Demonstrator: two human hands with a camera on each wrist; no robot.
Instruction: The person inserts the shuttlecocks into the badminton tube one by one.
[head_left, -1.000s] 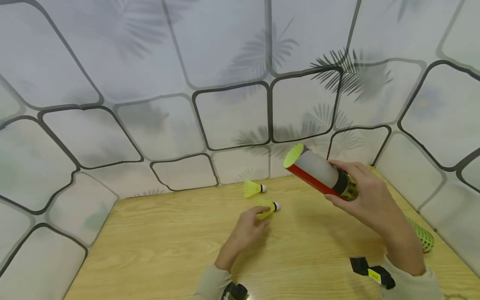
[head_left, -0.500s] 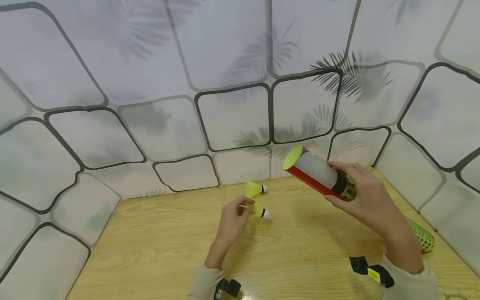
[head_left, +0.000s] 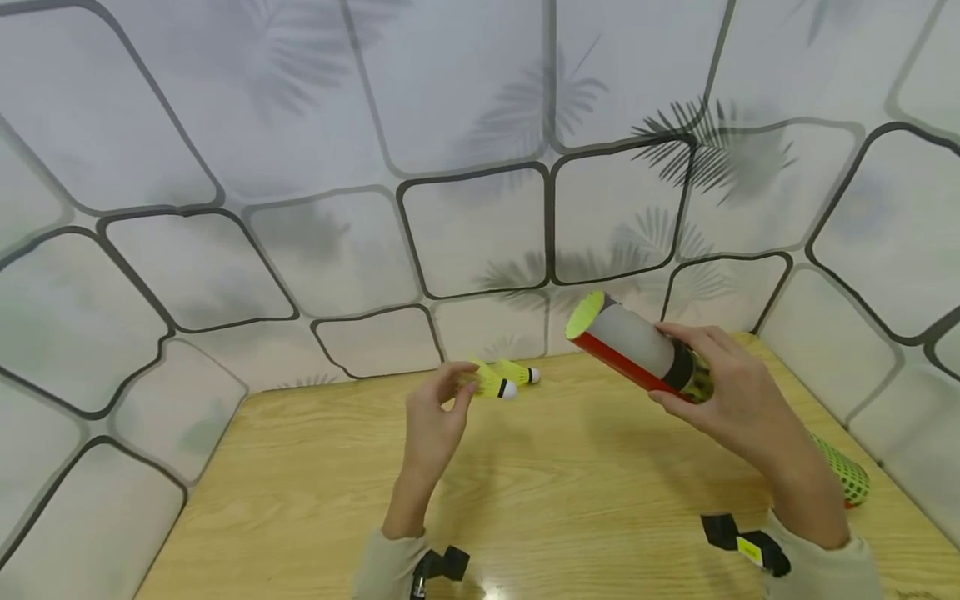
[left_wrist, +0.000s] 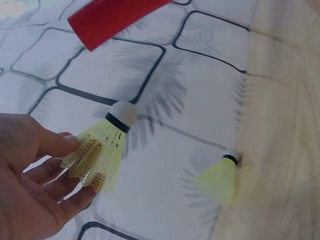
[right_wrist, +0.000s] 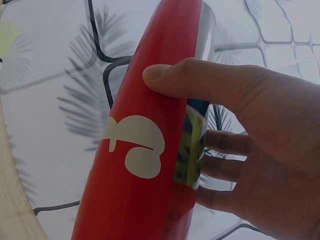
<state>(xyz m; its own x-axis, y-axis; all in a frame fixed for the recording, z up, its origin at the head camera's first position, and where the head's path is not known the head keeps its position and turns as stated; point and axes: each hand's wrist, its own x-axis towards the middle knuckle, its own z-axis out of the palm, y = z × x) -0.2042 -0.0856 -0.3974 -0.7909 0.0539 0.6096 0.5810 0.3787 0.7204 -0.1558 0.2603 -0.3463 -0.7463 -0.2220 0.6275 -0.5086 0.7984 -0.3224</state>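
Observation:
My left hand (head_left: 433, 427) pinches a yellow shuttlecock (left_wrist: 106, 146) by the rim of its skirt, its white cork pointing away from the fingers. The shuttlecock is off the table. Just behind it in the head view, a second yellow shuttlecock (head_left: 521, 372) lies near the back edge of the table. My right hand (head_left: 742, 398) grips a shuttlecock tube (head_left: 633, 340) in red, grey and black around its lower part. The tube is held tilted above the table, its yellow-green end up and to the left. In the right wrist view, the thumb lies across the red side.
A green perforated cylinder (head_left: 846, 473) lies on the wooden table (head_left: 315, 500) at the right, partly behind my right forearm. Patterned white walls (head_left: 480, 225) rise along the back and both sides of the table.
My left hand has picked up the nearer shuttlecock by its skirt and moved left and upward in the head view, swinging its cork around. The right hand and tube have stayed nearly still.

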